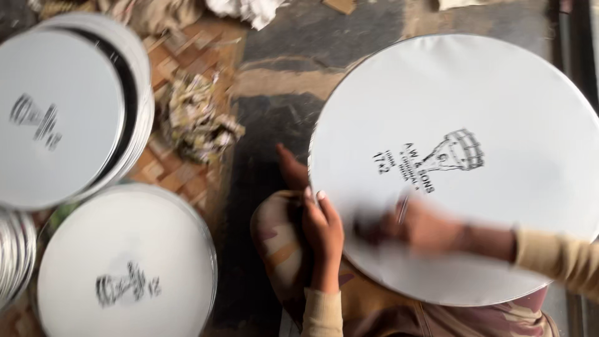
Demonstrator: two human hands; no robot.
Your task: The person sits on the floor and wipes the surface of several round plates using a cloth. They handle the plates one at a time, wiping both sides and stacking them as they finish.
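Resting on lap, white disc (474,112); dark floor (274,125), disc stacks (62,106) left.

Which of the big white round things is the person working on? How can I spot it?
Look at the right half of the picture, over the person's lap. There lies the biggest white disc, with the left hand at its edge and the blurred right hand on top. Unlike the stacked discs on the left, it lies alone and its black stamp looks sharp.

The big round disc (462,168) is white with a black printed drawing. The two stacks of discs (62,106) near the floor's left edge are white with black marks.
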